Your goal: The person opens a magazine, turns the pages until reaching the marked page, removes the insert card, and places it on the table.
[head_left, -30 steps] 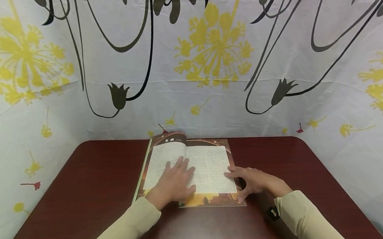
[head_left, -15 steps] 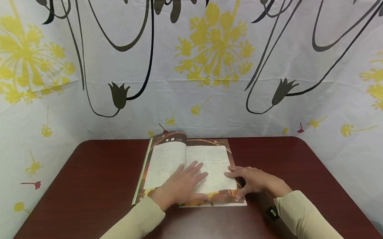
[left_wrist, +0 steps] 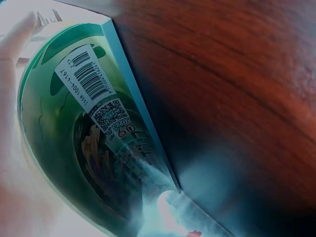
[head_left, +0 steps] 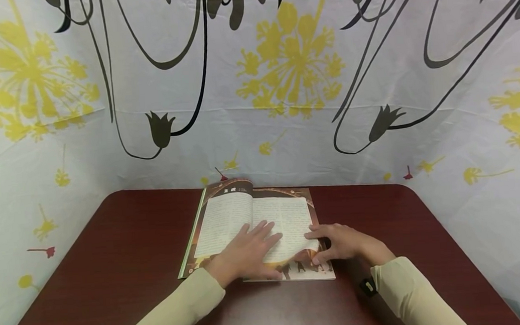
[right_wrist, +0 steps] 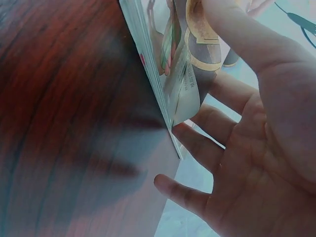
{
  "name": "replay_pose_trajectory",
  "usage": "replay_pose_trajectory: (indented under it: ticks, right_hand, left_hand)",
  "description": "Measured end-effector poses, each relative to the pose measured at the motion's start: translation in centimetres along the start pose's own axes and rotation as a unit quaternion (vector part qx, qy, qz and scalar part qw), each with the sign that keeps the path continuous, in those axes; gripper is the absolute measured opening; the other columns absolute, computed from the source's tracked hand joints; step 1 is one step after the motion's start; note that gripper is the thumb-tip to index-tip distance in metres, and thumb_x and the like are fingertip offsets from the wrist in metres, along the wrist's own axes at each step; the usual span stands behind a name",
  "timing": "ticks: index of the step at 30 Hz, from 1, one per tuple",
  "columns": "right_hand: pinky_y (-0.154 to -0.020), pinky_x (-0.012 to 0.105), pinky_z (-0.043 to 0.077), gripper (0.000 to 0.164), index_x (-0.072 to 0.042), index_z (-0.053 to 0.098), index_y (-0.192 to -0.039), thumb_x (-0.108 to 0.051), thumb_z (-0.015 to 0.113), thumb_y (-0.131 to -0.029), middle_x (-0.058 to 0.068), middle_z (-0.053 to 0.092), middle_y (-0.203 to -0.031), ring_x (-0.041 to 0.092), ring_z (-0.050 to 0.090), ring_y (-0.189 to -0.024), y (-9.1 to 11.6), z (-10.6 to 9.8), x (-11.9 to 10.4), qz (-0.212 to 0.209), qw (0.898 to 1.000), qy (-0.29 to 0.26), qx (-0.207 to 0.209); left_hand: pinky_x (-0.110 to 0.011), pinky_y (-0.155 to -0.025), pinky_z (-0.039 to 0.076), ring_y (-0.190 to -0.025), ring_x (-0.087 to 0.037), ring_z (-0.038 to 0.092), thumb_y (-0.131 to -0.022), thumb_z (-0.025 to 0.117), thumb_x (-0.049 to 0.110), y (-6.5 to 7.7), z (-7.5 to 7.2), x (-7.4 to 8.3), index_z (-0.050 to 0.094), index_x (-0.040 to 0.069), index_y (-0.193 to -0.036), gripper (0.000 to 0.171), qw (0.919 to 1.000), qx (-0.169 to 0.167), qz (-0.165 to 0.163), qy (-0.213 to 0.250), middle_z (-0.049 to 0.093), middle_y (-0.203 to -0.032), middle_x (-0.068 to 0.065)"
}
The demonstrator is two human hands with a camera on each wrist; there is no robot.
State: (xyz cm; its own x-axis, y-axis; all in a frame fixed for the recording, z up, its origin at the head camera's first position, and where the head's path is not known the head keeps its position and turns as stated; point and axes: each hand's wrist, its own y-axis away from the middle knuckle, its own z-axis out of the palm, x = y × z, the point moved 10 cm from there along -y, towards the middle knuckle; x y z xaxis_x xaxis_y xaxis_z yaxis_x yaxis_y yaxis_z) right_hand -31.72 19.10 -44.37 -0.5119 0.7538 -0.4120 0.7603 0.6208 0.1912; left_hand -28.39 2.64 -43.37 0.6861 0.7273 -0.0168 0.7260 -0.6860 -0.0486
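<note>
An open magazine [head_left: 227,217] lies on the table with two text pages facing up. My left hand [head_left: 245,252] rests across its lower middle, fingers spread over the right page. At the right edge, my right hand [head_left: 347,242] pinches the lower corner of a page [head_left: 303,256] between thumb and fingers. That corner bends upward, and part of an illustrated page [head_left: 290,271] shows beneath it. The right wrist view has the curled page [right_wrist: 190,94] by my thumb and fingers. In the left wrist view the green cover [left_wrist: 44,118] bows upward, bearing a barcode label [left_wrist: 89,76].
The dark red wooden table [head_left: 126,252] extends on both sides of the magazine. Behind it and at the sides hangs a pale cloth [head_left: 196,157] printed with yellow flowers and dark stems. A black band [head_left: 368,287] circles my right wrist.
My left hand has slid right from the centre fold onto the right page. My right thumb has moved inward and up, curling the page's lower corner and uncovering the illustrated page below.
</note>
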Motion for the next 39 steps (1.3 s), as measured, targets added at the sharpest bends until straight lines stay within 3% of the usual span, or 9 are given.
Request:
replay_pose_trajectory:
  ticks: [7,16,22,27,32,39]
  right_hand:
    - [-0.103,0.059,0.040,0.076,-0.008,0.059,-0.139,-0.056,0.074,-0.082,0.018,0.048,-0.149,0.040,0.045,-0.136,-0.2,-0.2,0.0,0.006,1.000,-0.003,-0.004]
    - [-0.099,0.055,0.045,0.079,-0.006,0.056,-0.140,-0.056,0.074,-0.082,0.015,0.054,-0.143,0.035,0.051,-0.130,-0.4,-0.5,-0.1,0.002,1.000,-0.013,0.004]
    - [-0.101,0.061,0.040,0.087,-0.004,0.047,-0.146,-0.057,0.074,-0.082,0.016,0.050,-0.144,0.039,0.044,-0.134,0.0,-1.0,0.7,0.006,0.999,-0.030,0.017]
    - [-0.101,0.066,0.037,0.087,-0.005,0.043,-0.149,-0.053,0.074,-0.083,0.021,0.044,-0.148,0.044,0.039,-0.137,0.5,-2.0,1.5,0.015,0.999,-0.041,0.033]
    - [-0.102,0.064,0.038,0.077,-0.007,0.042,-0.151,-0.051,0.065,-0.092,0.020,0.043,-0.151,0.043,0.039,-0.138,1.0,-3.0,2.1,0.031,0.997,-0.052,0.045]
    - [-0.107,0.066,0.030,0.068,-0.011,0.040,-0.153,-0.052,0.051,-0.099,0.021,0.035,-0.156,0.045,0.029,-0.143,1.7,-4.3,3.3,0.076,0.992,-0.062,0.074]
  left_hand:
    - [-0.055,-0.112,0.032,-0.146,-0.028,0.033,-0.087,0.058,0.066,0.1,-0.4,-0.1,0.043,0.019,-0.151,0.082,0.9998,0.006,0.006,0.018,0.035,-0.158,-0.009]
    - [-0.055,-0.109,0.036,-0.143,-0.029,0.037,-0.089,0.057,0.065,0.2,-0.7,-0.2,0.043,0.018,-0.151,0.079,0.9997,0.019,0.007,0.017,0.039,-0.156,-0.009]
    - [-0.054,-0.109,0.037,-0.143,-0.029,0.037,-0.091,0.060,0.059,0.2,-0.9,-0.3,0.041,0.018,-0.152,0.076,0.9995,0.023,0.006,0.019,0.038,-0.157,-0.010]
    - [-0.053,-0.105,0.041,-0.142,-0.029,0.038,-0.090,0.063,0.053,0.3,-1.9,-0.2,0.037,0.016,-0.154,0.078,0.9983,0.056,0.014,-0.001,0.035,-0.158,-0.012]
    - [-0.055,-0.104,0.042,-0.142,-0.028,0.038,-0.089,0.066,0.053,0.4,-2.7,-0.1,0.031,0.017,-0.156,0.084,0.9954,0.092,0.020,-0.018,0.028,-0.161,-0.013]
    - [-0.057,-0.109,0.035,-0.149,-0.031,0.025,-0.083,0.077,0.046,0.5,-3.2,-0.6,0.019,0.020,-0.160,0.100,0.9930,0.118,0.002,-0.001,0.011,-0.166,-0.014]
